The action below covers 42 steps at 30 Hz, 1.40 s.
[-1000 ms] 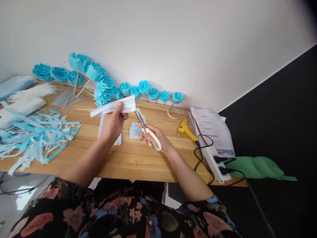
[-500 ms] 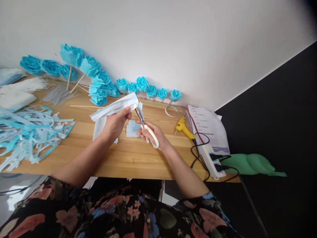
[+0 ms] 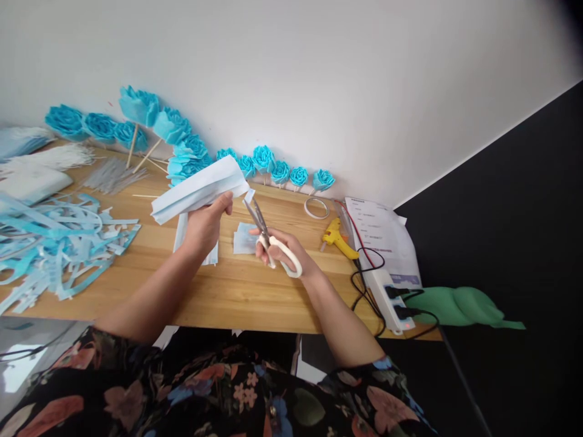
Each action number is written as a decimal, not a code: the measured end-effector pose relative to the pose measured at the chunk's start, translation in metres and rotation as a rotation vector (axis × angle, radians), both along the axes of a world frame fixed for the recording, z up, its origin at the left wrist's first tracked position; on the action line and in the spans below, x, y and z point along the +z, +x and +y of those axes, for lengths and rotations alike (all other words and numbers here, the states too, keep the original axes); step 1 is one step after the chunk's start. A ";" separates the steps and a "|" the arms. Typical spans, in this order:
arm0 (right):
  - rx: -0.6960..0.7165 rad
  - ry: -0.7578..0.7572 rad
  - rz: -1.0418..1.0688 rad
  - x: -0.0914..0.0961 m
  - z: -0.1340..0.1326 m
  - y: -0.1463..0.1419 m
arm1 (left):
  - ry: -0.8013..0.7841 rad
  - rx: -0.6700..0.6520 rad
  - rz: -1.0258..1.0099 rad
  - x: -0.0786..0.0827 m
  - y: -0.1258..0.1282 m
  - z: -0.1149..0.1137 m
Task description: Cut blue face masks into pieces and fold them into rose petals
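Observation:
My left hand [image 3: 206, 227] is closed on a light blue pleated sheet [image 3: 200, 189] that looks like the body of a disposable face mask. The sheet slants up to the right above the table. My right hand [image 3: 288, 252] grips scissors [image 3: 263, 226] with white handles, their blades a little apart. At the blade tips, by the sheet's right end, is a small pale piece [image 3: 249, 195]; whether it is still joined to the sheet I cannot tell. Small cut light blue pieces [image 3: 244, 239] lie beside my right hand. Another pale sheet [image 3: 212, 255] lies partly hidden under my left hand.
Blue crepe-like flowers [image 3: 263, 159] on sticks line the wall. A heap of blue and white strips [image 3: 77, 243] covers the table's left. To the right are a tape roll [image 3: 316, 207], a yellow glue gun [image 3: 339, 238], papers [image 3: 387, 237] and a power strip [image 3: 387, 297] with cables.
My left hand has drawn the sheet leftward and turned it to show more of its face. The scissors have shifted slightly right and down, away from the sheet's end.

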State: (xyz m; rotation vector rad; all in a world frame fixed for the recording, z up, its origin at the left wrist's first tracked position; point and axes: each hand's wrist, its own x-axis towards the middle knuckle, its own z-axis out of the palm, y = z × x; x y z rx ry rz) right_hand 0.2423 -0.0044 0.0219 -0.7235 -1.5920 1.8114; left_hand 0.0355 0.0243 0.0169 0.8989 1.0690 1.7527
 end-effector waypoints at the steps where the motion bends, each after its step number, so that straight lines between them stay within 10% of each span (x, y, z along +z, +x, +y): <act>1: 0.005 0.020 0.038 0.000 0.001 0.002 | 0.034 0.004 0.005 0.000 0.000 0.000; 11: -0.608 0.122 0.171 -0.005 0.024 0.009 | 0.051 -0.192 0.158 0.008 0.017 -0.019; 21: -0.586 0.129 -0.006 -0.006 0.012 -0.002 | -0.156 -0.313 0.219 0.001 0.029 -0.031; 34: -0.706 -0.055 0.203 -0.004 0.021 0.003 | 0.147 -0.175 -0.199 0.010 0.016 -0.008; 42: -0.705 -0.024 0.228 -0.003 0.021 0.006 | 0.065 -0.025 0.011 -0.004 -0.002 0.002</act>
